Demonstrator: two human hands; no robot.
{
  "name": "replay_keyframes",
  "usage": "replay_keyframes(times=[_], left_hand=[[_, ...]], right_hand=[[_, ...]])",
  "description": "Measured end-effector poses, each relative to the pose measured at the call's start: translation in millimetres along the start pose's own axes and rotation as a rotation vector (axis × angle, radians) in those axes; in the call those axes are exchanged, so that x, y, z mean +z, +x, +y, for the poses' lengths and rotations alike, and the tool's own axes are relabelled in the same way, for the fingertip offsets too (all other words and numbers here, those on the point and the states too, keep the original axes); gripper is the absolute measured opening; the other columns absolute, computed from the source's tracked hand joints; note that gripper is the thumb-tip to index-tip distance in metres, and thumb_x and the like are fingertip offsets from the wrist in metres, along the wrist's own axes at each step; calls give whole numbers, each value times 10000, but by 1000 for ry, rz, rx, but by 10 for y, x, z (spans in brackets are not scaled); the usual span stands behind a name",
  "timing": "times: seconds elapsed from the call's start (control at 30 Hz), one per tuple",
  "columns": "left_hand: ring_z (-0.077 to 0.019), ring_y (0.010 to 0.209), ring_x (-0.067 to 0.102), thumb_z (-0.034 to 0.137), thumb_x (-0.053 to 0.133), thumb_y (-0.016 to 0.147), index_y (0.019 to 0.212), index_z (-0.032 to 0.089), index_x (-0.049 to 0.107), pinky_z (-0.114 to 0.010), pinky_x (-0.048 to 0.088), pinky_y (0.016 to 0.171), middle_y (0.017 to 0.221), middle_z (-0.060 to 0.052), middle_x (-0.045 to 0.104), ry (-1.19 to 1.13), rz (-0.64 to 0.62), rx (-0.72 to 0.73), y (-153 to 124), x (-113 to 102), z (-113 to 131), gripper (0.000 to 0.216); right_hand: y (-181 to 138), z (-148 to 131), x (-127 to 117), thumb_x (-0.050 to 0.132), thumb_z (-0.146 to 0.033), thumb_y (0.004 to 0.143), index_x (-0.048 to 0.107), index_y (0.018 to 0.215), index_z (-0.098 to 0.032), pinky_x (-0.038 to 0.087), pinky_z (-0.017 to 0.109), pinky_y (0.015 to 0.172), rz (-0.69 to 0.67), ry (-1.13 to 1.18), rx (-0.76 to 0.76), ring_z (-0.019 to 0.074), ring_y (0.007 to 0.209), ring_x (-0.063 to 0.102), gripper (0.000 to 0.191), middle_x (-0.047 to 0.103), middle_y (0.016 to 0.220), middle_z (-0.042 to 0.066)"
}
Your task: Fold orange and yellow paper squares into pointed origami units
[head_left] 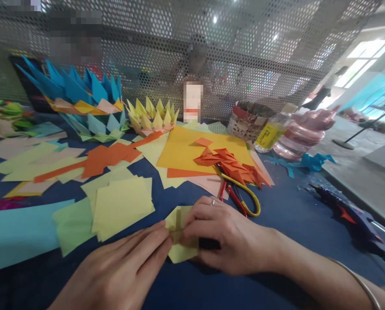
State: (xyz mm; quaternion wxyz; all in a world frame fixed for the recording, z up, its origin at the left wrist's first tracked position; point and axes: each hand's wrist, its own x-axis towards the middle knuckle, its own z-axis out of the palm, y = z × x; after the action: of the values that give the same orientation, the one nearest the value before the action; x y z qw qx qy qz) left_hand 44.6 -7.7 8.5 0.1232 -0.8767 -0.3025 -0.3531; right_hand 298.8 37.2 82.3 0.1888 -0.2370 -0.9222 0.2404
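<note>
Through the head view I have the dark blue tabletop [292, 215] filling most of the near and middle ground. At its far left stands the blue paper form [82, 88], all upright points. Far of the hands, around the middle, an orange-yellow sheet [179, 150] lies with folded orange pieces on its right part.

Near and just left of centre, the left hand [115, 267] has its fingers straight and together, tips laid on the paper's left edge; its thumb is hidden from me, so I can't tell whether it pinches. From the right, the right hand [228, 234] curls its fingers over the other side, grasping it, as I read it.

Left of the fingers and a little farther off sits a stack of pale yellow squares [124, 204]; scissors [235, 199] lie just beyond the right hand.

Smallest is the folded paper [176, 215], between the two hands near the centre. I judge it almost weightless, crisp along its creases but limp across a single layer, not slippery, easily torn or crumpled. I'd take it lightly by the outer edges, where layers double up, and press flat on the crease, never tugging at the corners.
</note>
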Motion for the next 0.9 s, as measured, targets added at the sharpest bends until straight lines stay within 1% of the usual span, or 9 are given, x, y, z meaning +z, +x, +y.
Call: replay_keyframes(times=[0.07,0.17,0.27,0.43,0.57,0.63,0.7,0.8,0.9], left_hand=[[-158,1087,760,18,363,962,1136,178,731,-254,535,1065,1140,-35,799,22,-6,19,47,-29,-13,438],[-133,956,786,10,344,986,1067,166,738,-207,577,958,1021,-26,817,75,3,132,164,-93,-24,432],[-94,924,780,13,341,1013,1010,187,746,-155,541,1004,969,5,815,20,35,97,230,-117,12,440],[-56,923,754,151,350,1120,958,225,755,-104,438,1113,951,38,807,-65,64,9,187,-53,103,442],[-69,882,749,200,339,1134,986,232,733,-113,495,1040,925,38,793,-83,49,-8,136,1,103,422],[-93,888,752,337,303,1156,1009,229,720,-142,530,1016,917,21,788,-80,33,10,100,25,102,455],[-100,910,756,435,268,1161,1007,221,717,-157,527,1051,921,7,789,-80,47,4,65,44,114,521],[-58,949,756,285,375,1150,975,222,729,-128,458,1130,956,32,793,-104,117,-65,46,55,146,400],[-50,931,765,177,432,1119,944,228,742,-129,481,1100,966,50,803,-102,174,-94,70,43,168,360]], right_hand=[[3,38,-37,715,-61,895,702,1016,-180,548,332,920,-25,81,44,177,968,665,170,734,1031,55],[2,88,-72,758,-93,927,721,942,-183,544,329,926,-54,138,56,177,979,666,98,750,984,47],[4,103,-71,790,-100,929,734,867,-182,534,321,935,-48,146,32,169,952,662,117,765,934,31],[15,64,-44,837,-84,887,727,817,-174,529,310,947,-53,195,25,158,924,680,158,765,895,11],[17,16,-25,843,-124,895,734,832,-181,538,302,918,-54,174,156,162,948,683,138,725,946,20],[13,-9,-12,855,-159,891,727,833,-179,540,290,884,-31,136,213,169,959,674,142,698,979,33],[7,-34,7,859,-180,890,713,824,-175,535,287,877,-11,104,245,173,960,662,161,683,985,39],[0,-63,39,844,-176,898,696,816,-165,525,293,887,10,73,287,177,957,647,170,669,980,44],[-3,-78,62,828,-174,902,684,818,-158,523,312,893,36,53,321,193,966,631,167,655,969,49]])
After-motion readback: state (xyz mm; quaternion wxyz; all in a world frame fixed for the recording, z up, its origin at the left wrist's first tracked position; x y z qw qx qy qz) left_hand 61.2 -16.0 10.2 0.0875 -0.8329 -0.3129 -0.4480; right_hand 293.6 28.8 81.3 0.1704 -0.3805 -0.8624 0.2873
